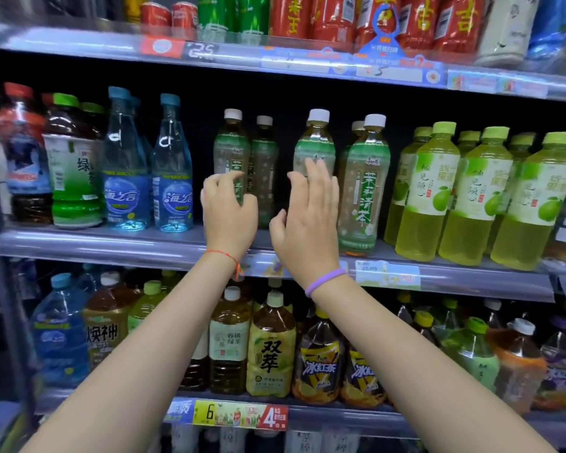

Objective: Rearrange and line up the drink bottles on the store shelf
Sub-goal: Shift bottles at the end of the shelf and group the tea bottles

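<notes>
Reaching toward mid-frame, the left hand (230, 209) and right hand (307, 220) are held with fingers spread and loosely bent, nothing gripped. White-capped jasmine tea bottles (363, 188) are seen just behind them on the middle shelf (111, 248), unevenly spaced.

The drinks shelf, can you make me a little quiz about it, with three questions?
1. True or false: the left hand is gripping a bottle off the middle shelf.
2. What colour are the caps on the jasmine tea bottles behind the hands? A white, B red, C black.
3. Which wrist wears the purple band?

Key:
1. False; its curled fingers sit in front of a bottle, holding nothing clearly.
2. A.
3. The wrist of the right hand.
</notes>
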Action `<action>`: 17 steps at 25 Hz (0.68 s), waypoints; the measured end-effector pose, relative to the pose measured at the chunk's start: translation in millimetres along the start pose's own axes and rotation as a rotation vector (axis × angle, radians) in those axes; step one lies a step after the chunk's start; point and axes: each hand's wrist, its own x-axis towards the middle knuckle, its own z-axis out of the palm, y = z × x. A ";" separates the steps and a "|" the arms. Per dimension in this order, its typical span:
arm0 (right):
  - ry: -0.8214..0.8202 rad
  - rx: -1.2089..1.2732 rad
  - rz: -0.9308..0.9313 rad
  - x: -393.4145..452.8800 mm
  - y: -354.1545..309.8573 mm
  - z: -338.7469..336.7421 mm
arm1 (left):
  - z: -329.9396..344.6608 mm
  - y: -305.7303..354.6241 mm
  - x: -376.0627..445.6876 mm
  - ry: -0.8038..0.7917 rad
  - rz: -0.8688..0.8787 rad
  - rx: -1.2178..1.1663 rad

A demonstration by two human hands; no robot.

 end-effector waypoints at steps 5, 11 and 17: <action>-0.467 0.437 0.324 13.6 -36.2 19.5 | -15.1 -25.5 19.3 -0.295 -0.101 0.071; -0.457 0.398 0.517 18.8 -54.9 38.6 | -18.1 -46.2 52.7 -0.500 -0.112 0.157; -0.379 0.531 0.730 35.1 -61.2 40.9 | -26.3 -55.6 55.3 -0.633 -0.063 -0.117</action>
